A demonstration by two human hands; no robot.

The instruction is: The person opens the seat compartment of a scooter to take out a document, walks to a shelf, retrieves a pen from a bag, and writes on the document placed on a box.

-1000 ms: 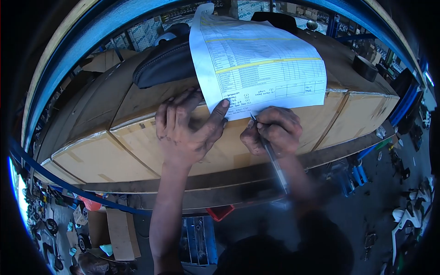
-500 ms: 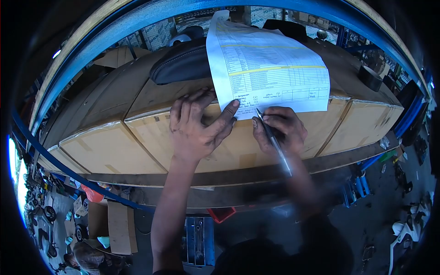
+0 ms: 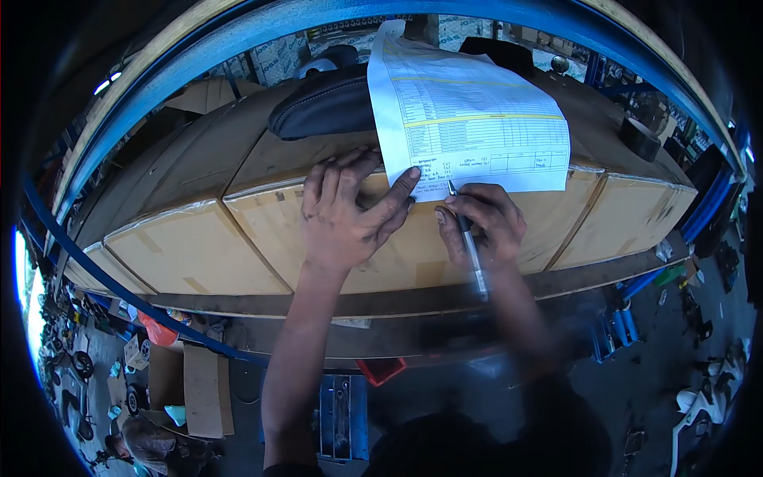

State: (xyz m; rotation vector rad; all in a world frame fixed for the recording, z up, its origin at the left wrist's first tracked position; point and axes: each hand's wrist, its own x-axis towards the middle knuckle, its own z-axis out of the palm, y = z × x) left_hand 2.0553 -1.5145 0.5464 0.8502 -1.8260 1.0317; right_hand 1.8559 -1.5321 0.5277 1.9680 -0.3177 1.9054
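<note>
A printed form (image 3: 477, 119) with yellow lines and handwriting near its lower edge lies over the cardboard boxes. My left hand (image 3: 346, 211) holds its lower left corner, the thumb on top of the paper and the other fingers bent at the box edge. In my right hand (image 3: 485, 222) is a pen (image 3: 474, 258), gripped between thumb and fingers. The pen's tip is at the handwritten lines by the form's bottom edge. Just left of the paper, a black stitched motorcycle seat (image 3: 322, 107) rests on the boxes, partly covered by the sheet.
Several cardboard boxes (image 3: 199, 246) stand in a row on a shelf with blue metal bars (image 3: 238, 40). A roll of black tape (image 3: 640, 137) sits at the right. Below are an open carton (image 3: 208, 389), a blue toolbox (image 3: 344, 417), a red tray (image 3: 381, 370) and a person (image 3: 147, 445) at lower left.
The pen has tilted more upright, its back end shifting left, and its tip sits slightly right and higher. My left hand keeps its hold on the form. The view has shifted slightly.
</note>
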